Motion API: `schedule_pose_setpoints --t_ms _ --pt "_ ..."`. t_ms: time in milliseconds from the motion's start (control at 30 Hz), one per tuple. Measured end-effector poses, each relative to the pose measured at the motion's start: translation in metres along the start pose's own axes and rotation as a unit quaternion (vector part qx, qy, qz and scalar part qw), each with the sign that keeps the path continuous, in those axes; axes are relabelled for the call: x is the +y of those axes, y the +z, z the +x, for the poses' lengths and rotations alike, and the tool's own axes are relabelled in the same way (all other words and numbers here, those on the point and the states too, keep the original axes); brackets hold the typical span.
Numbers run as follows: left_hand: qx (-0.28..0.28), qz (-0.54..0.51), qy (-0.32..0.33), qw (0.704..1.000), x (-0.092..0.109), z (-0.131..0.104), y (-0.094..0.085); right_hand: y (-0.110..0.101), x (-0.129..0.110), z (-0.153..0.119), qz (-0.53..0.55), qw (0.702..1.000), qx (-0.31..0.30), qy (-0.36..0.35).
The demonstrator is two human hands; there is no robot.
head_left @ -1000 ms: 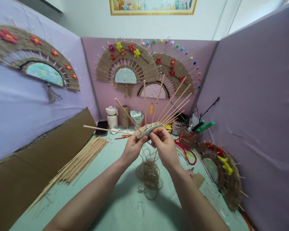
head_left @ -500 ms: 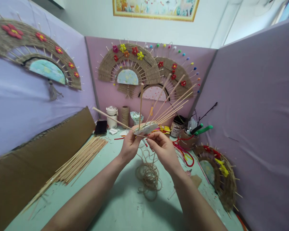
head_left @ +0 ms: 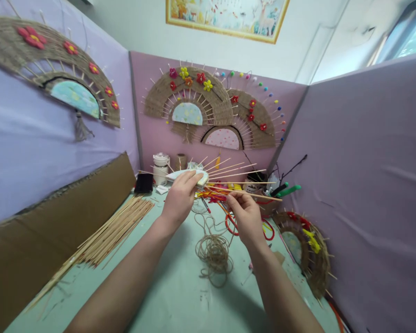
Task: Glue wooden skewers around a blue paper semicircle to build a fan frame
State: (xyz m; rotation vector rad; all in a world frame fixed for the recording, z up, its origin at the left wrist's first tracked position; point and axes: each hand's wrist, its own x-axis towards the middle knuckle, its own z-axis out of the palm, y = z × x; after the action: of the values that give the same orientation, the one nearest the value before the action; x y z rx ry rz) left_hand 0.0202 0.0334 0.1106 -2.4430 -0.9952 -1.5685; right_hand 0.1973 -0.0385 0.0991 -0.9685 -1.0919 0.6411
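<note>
My left hand is closed on a small pale fan base, held nearly flat above the table, thumb on top. Thin wooden sticks fan out from its edge, mostly away and to the right. Beside the nearest stick, my right hand is pinched on a strand of jute twine. The strand between the fingertips is barely visible; part of it hangs below the hand. A loose tangle of the twine lies on the table under my hands.
A bundle of loose sticks lies at left beside a cardboard strip. Behind stand a white-lidded jar and a twine spool. Green-handled scissors stick up at right. Finished woven fans hang on the partitions; another leans at right.
The fan base has turned, so its sticks point lower and more to the right. My left hand now covers its top. My right hand has moved right, away from the base.
</note>
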Motion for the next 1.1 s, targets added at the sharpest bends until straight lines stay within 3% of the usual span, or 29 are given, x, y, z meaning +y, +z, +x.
schedule_pose_setpoints --t_ms 333,533,667,800,933,1000,1100 --pt "-0.045 0.051 0.027 0.997 0.007 -0.002 0.005 -0.019 0.020 -0.032 -0.016 0.993 0.005 0.120" --pt "-0.050 0.052 0.037 0.997 0.006 -0.004 0.012 -0.038 0.028 -0.060 -0.063 0.988 -0.001 0.143" --pt "-0.043 0.043 0.056 0.997 0.003 -0.003 0.014 -0.062 0.030 -0.088 -0.178 0.977 -0.011 0.115" --pt "-0.049 0.037 0.056 0.997 0.002 -0.002 0.017 -0.102 0.027 -0.115 -0.362 0.930 0.031 0.061" --pt "-0.066 0.043 0.053 0.996 0.004 -0.003 0.020 -0.139 0.027 -0.130 -0.533 0.839 0.033 0.099" --pt "-0.073 0.045 0.051 0.995 0.005 -0.004 0.022 -0.147 0.031 -0.132 -0.585 0.799 -0.001 0.138" --pt "-0.075 0.044 0.051 0.995 0.005 -0.006 0.025 -0.146 0.039 -0.129 -0.624 0.763 -0.034 0.165"
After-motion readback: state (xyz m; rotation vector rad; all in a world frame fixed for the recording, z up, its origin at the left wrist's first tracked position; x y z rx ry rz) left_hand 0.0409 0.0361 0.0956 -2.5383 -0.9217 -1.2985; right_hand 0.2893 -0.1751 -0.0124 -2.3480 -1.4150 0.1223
